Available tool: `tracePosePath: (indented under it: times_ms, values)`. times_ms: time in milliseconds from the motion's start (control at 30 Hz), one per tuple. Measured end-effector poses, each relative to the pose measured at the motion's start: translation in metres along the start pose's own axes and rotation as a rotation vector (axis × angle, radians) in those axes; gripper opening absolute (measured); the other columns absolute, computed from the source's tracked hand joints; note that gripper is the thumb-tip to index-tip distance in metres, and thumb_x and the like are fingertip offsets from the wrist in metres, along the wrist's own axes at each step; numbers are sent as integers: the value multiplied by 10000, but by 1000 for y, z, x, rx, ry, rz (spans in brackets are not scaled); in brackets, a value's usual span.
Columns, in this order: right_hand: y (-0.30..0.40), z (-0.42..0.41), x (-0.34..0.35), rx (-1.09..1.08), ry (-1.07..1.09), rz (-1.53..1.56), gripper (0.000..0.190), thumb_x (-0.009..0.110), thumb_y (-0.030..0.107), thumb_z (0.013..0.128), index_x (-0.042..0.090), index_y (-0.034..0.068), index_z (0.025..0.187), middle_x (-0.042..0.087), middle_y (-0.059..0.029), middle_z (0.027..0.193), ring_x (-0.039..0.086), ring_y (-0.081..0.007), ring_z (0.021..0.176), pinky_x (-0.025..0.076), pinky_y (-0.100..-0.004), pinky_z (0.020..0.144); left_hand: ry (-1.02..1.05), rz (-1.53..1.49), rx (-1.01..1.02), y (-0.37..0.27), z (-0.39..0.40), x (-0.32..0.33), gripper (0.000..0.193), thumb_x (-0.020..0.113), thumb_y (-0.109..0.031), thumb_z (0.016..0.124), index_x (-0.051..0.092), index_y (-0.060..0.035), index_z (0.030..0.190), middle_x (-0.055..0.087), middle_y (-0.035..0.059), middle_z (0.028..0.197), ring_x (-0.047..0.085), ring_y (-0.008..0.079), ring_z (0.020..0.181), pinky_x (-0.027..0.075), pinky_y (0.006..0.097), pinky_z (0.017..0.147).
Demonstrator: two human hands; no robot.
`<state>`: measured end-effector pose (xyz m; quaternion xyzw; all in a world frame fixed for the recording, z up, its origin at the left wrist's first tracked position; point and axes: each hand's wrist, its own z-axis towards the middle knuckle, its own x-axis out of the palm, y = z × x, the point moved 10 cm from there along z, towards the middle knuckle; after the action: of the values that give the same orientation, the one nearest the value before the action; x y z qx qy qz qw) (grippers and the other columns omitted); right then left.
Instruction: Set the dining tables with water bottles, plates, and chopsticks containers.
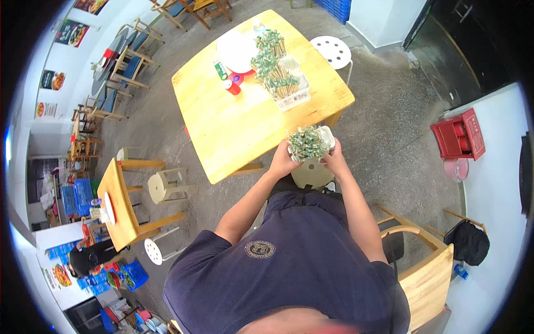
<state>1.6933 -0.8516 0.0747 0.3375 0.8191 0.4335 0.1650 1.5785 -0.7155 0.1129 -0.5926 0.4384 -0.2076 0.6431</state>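
Between my left hand and my right hand is a white plastic container, held by its two sides just off the near edge of the wooden table. It is packed with bundled sticks with green-and-white wrapped tops; part of the container at the right shows no sticks. On the table, similar white baskets in a row hold more such sticks. A red can, a green-and-white container and a large round white plate are to their left.
A pale stool is below my hands. A white stool stands past the table's right side, a red crate by the right wall. Another table and stool are at left. A person is in the far lower left.
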Motion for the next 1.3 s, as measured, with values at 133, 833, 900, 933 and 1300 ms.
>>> tracePosePath:
  times_ms: [133, 833, 900, 933, 1300]
  values:
    - [12, 40, 29, -19, -59, -45, 714, 540, 38, 792, 180, 135, 1400, 543, -86, 1055, 557, -143, 793, 466, -272, 669, 23, 21, 82, 8, 45, -26, 666, 770, -90, 635, 424, 15, 1195, 540, 144, 1127, 556, 244, 1049, 471, 355, 873]
    - [70, 110, 78, 125, -71, 235, 723, 436, 56, 883, 25, 319, 1417, 355, -139, 1355, 542, -250, 1014, 498, -466, 800, 6, -10, 58, 55, 135, -70, 988, 793, -124, 645, 146, 17, 1378, 358, 168, 1311, 422, 278, 1196, 497, 357, 894]
    - [74, 114, 77, 124, -65, 225, 726, 438, 49, 882, 32, 324, 1417, 350, -136, 1358, 542, -253, 1010, 492, -471, 809, 36, -285, -114, 72, 134, -61, 984, 796, -136, 642, 159, 19, 1375, 381, 164, 1298, 436, 271, 1184, 480, 375, 894]
    - [77, 115, 77, 102, -55, 215, 729, 440, 42, 880, 39, 329, 1417, 345, -133, 1361, 543, -256, 1005, 486, -476, 819, 36, -285, -113, 73, 135, -60, 984, 796, -136, 642, 159, 19, 1375, 381, 164, 1298, 436, 271, 1184, 480, 375, 894]
    - [50, 107, 73, 230, -131, 170, 675, 451, 142, 916, 44, 254, 1442, 387, -127, 1344, 527, -279, 1067, 468, -479, 839, 116, -131, -157, 104, 141, -87, 737, 656, -56, 685, 314, -27, 1337, 441, 150, 1255, 429, 277, 1169, 492, 370, 805]
